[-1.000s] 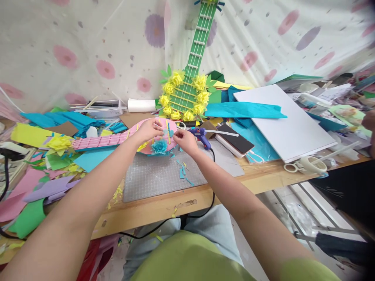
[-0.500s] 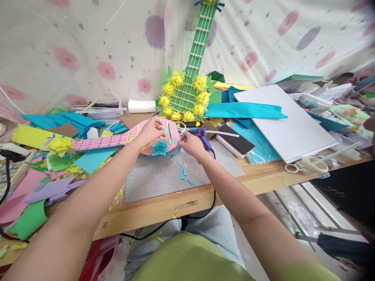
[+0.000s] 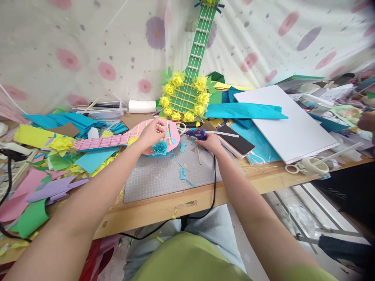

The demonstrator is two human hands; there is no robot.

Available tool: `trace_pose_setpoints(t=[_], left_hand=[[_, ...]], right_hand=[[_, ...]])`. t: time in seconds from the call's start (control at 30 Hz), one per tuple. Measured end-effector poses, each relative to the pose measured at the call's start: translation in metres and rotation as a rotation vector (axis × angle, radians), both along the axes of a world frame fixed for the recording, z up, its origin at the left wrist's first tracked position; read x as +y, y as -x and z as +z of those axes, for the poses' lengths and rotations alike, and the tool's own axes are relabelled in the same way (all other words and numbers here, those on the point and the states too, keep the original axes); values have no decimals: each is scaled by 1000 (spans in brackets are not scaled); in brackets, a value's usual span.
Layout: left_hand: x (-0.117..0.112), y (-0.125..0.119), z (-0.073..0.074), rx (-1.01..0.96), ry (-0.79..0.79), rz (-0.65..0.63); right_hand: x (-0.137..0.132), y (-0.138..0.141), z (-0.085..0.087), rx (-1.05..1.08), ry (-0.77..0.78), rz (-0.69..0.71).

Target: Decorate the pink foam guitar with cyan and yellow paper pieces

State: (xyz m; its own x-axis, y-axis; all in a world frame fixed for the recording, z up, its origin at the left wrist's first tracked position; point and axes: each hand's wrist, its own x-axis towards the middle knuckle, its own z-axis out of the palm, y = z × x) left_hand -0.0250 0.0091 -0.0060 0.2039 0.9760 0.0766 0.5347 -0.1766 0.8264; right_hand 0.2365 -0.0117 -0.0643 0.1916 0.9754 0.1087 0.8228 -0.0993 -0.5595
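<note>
Over the body of a pink paper guitar (image 3: 140, 130), my left hand (image 3: 150, 134) has its fingertips pinched together; what they hold, if anything, is too small to make out. A blue paper flower (image 3: 159, 147) sits on the guitar's lower edge, just under that hand. My right hand (image 3: 212, 143) is closed round the handle of a purple glue gun (image 3: 199, 134), which lies low over the grey cutting mat (image 3: 164, 175) and points left. From its back end sticks a white glue stick (image 3: 225, 134).
A green guitar (image 3: 187, 93) with yellow flowers leans against the sheeted wall. Right of the glue gun lie a dark phone-like slab (image 3: 233, 136) and a white board (image 3: 287, 125). Paper scraps (image 3: 58, 191) cover the left. Another person's hand (image 3: 366, 121) shows at the right edge.
My right hand has moved right, from the guitar's edge onto the glue gun's handle. The gun has shifted slightly. My left hand stays over the guitar. The other person's hand reaches further in.
</note>
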Motion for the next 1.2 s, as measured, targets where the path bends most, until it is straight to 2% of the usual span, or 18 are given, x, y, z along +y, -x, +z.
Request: trace_pose_setpoints(t=[0.1, 0.17, 0.27, 0.33, 0.47, 0.77, 1.0, 1.2], left_hand=[[0, 1, -1, 47, -12, 24], [0, 2, -2, 67, -18, 36], [0, 3, -3, 76, -19, 52], [-1, 3, -2, 77, -10, 67], [-4, 1, 3, 91, 7, 78], [-1, 4, -1, 102, 6, 62], [0, 4, -1, 95, 27, 93], [4, 6, -6, 75, 33, 68]], right_hand=[[5, 8, -7, 97, -5, -56], [2, 13, -5, 250, -49, -69], [-8, 22, 6, 525, -84, 56], [-16, 29, 15, 607, -43, 174], [-25, 41, 25, 582, -27, 236], [-25, 47, 23, 473, -77, 218], [-23, 46, 22, 482, -82, 251], [-22, 46, 22, 482, -89, 266]])
